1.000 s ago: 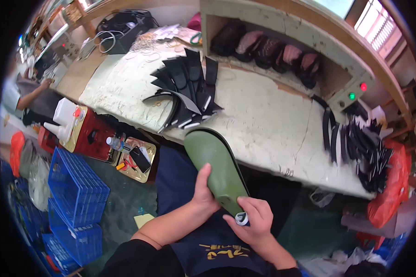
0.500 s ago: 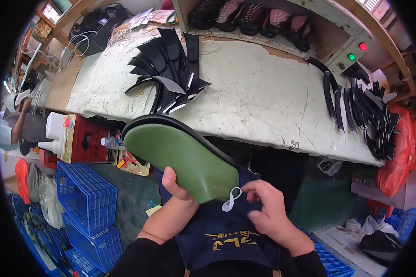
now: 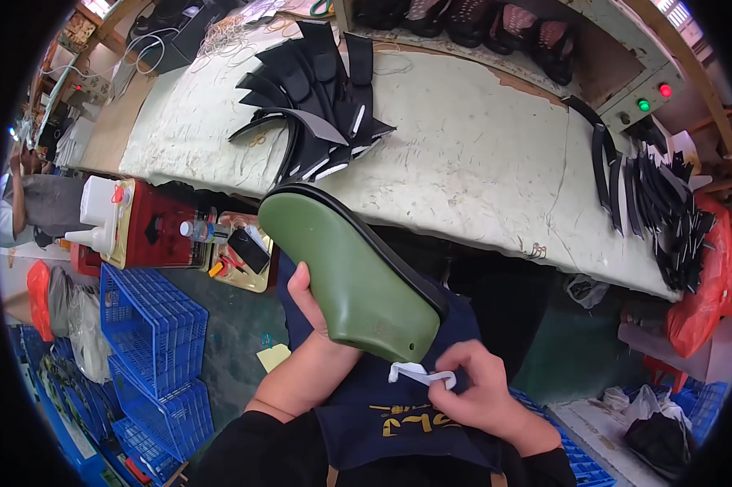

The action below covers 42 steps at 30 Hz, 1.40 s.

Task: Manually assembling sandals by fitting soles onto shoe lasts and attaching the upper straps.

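My left hand point(image 3: 311, 312) grips a green shoe last point(image 3: 346, 280) by its side, thumb up along the near edge. A black sole-shaped layer point(image 3: 386, 264) runs along the last's far side. The last is tilted, its toe toward the table and its heel end, with a small hole, toward me. Just below that end, my right hand point(image 3: 475, 385) pinches a curled white strip point(image 3: 413, 372) between thumb and fingers. Whether the strip touches the last I cannot tell. A dark blue apron point(image 3: 398, 442) lies behind both hands.
Black strap pieces point(image 3: 309, 122) are heaped on the pale covered table point(image 3: 463, 154), with more black strips point(image 3: 654, 195) at its right end. Shoes point(image 3: 463, 24) sit on the oven-like box's shelf. Blue crates point(image 3: 155, 341) and a tool tray point(image 3: 248, 276) stand at left; another person point(image 3: 37, 203) is beyond.
The shoe last has shifted right and turned more upright, showing the hole at its heel end. The white strip has come away from the heel and opened out, with my right hand lower.
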Motion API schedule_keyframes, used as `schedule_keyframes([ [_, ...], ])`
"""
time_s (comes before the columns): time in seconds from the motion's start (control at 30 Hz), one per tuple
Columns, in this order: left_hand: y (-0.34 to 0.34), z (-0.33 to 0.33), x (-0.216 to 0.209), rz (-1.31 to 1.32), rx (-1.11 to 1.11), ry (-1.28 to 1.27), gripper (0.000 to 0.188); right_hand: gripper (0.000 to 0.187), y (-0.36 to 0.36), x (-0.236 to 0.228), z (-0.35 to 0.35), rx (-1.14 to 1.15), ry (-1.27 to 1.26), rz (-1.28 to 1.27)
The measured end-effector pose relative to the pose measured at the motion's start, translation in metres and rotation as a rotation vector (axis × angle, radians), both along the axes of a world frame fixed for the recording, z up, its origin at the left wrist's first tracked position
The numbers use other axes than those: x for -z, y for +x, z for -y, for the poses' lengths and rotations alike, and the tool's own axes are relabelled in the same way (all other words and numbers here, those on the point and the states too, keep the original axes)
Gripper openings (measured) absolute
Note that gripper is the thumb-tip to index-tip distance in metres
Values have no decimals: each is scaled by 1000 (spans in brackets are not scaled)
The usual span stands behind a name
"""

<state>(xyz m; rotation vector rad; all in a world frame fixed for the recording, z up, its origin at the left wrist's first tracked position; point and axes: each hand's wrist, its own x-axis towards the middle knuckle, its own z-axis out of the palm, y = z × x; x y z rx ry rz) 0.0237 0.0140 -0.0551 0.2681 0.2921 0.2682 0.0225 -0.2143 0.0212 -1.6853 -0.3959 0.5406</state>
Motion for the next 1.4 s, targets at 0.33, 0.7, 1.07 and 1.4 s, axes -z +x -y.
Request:
schedule_keyframes([
  [0.33, -13, 6, -11, 129, 251, -73, 68, 39, 23, 23, -3, -117, -159, 539],
  [0.7, -48, 33, 8, 451, 692, -659, 26, 10, 9, 71, -4, -456, 447, 105],
  [1.07, -49, 55, -9, 375, 771, -725, 12, 18, -1, 85, -1, -296, 513, 522],
  [1.4, -58, 55, -17, 422, 673, -662, 15, 28, -9, 67, 13, -204, 472, 435],
])
